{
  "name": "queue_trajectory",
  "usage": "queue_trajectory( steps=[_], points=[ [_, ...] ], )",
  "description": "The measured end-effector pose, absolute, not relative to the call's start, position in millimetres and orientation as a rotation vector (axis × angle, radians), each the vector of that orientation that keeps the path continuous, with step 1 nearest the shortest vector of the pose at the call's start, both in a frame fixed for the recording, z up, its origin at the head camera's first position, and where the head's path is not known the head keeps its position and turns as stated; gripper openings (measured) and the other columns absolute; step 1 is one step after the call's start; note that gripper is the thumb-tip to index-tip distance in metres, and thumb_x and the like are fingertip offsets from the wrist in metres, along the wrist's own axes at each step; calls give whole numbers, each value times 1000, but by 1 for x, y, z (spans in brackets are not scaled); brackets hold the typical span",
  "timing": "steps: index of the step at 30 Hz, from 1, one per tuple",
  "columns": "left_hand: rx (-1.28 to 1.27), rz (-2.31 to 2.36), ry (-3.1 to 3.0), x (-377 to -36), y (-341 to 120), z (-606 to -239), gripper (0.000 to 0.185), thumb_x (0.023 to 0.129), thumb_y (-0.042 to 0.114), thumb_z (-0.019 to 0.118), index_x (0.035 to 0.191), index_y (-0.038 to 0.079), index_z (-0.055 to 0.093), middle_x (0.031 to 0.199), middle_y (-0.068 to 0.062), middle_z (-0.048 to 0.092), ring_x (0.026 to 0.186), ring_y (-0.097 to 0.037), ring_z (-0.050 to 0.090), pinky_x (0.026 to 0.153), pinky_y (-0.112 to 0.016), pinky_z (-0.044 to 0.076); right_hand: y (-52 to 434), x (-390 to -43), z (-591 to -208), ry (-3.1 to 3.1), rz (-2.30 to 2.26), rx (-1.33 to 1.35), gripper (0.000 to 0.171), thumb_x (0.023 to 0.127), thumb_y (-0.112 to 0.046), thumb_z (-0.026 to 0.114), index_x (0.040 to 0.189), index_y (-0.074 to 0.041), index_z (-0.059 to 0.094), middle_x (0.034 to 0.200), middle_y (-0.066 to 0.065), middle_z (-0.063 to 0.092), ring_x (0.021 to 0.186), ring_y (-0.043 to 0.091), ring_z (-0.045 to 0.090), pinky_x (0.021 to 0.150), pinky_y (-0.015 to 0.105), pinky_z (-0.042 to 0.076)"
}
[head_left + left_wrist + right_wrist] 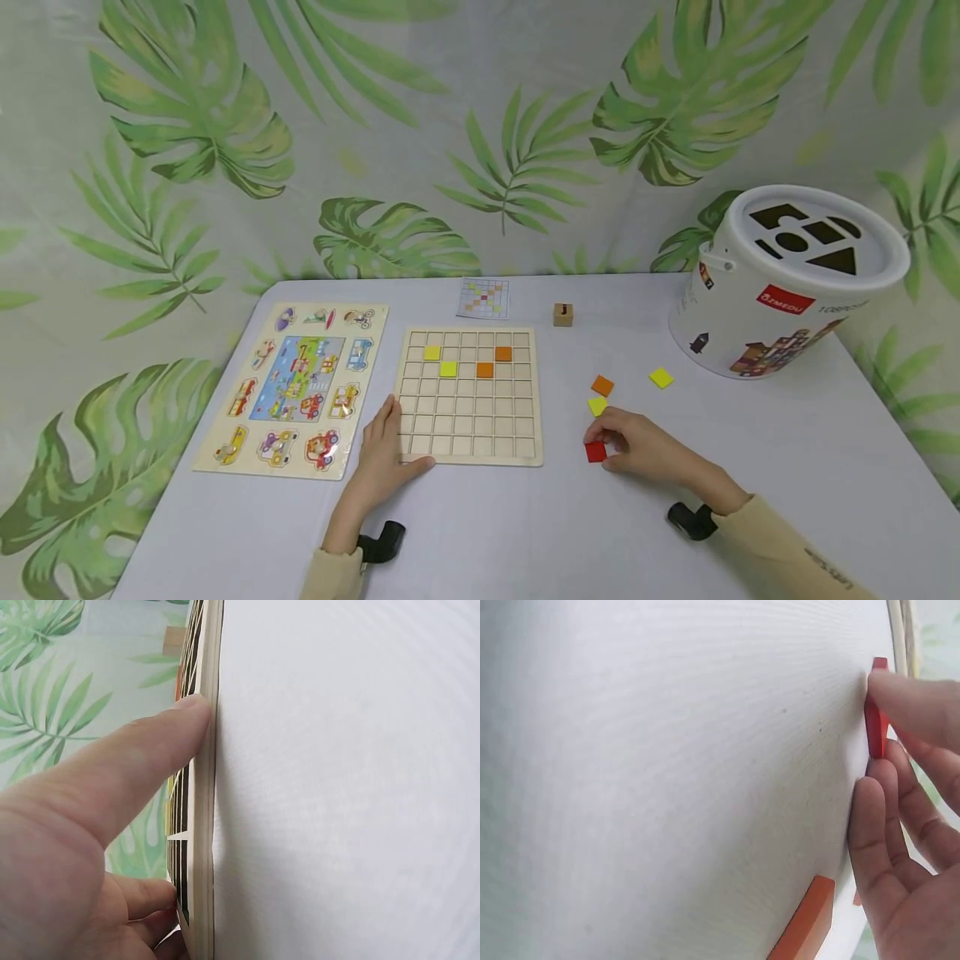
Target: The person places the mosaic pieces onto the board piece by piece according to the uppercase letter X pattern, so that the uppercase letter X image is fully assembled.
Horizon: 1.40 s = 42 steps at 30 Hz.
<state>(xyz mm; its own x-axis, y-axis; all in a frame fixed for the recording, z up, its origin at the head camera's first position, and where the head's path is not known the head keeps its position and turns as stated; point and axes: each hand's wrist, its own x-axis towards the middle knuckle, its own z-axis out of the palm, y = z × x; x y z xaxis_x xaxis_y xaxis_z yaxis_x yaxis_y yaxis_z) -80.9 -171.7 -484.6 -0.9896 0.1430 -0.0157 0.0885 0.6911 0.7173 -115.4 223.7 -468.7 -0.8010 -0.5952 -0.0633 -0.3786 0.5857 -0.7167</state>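
Well to the right of the grid board (468, 398), toward the back, we see a white bucket (712, 325) with shaped holes in its lid; what it contains we cannot tell. The board's own cells hold four tiles: a yellow tile (432, 353) and an orange tile (503, 354) in the second row from the back, another of each colour one row nearer us. The red tile (596, 452) is to the right of the board's near right corner, its sides running roughly in line with the board's edges. It is square, so we find no long axis; it looks thin, smooth and evenly red. Our right hand (637, 446) pinches it between thumb and fingers. Our left hand (381, 458) is spread at the board's near left corner, fingers extended along the left edge, thumb on the near edge. Three loose tiles (602, 386), one orange and two yellow, lie right of the board on the tabletop (480, 533).
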Motion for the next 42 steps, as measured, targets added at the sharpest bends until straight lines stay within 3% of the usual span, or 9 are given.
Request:
queue_trajectory(
  steps=[11, 21, 32, 42],
  points=[
    [187, 1202, 2814, -80, -171, -485, 98, 79, 21, 79, 145, -16, 15, 154, -28, 7, 137, -46, 9, 107, -59, 14, 199, -121, -468, 2576, -1097, -773, 27, 77, 0, 74, 99, -12, 65, 89, -6, 56, 81, 15, 52, 68, 25, 46],
    [184, 1194, 2819, -81, -170, -485, 99, 79, 21, 79, 145, -15, 15, 154, -28, 8, 137, -46, 9, 108, -59, 15, 141, -149, -448, 2543, -1230, -857, 25, 79, 0, 73, 102, -7, 67, 93, -3, 59, 83, 19, 55, 76, 33, 50],
    [175, 1185, 2823, -82, -169, -485, 99, 79, 20, 79, 145, -16, 15, 154, -28, 8, 137, -46, 9, 107, -59, 15, 78, -192, -446, 2471, -1249, -911, 22, 79, 1, 72, 101, -4, 68, 91, 1, 61, 85, 18, 55, 75, 26, 49],
    [179, 1178, 2825, -81, -171, -485, 100, 79, 23, 80, 145, -16, 16, 154, -28, 8, 137, -46, 9, 107, -59, 17, 49, -208, -452, 2503, -1023, -906, 21, 79, 2, 73, 98, -5, 69, 90, 0, 58, 81, 14, 51, 73, 24, 45]
  ],
)
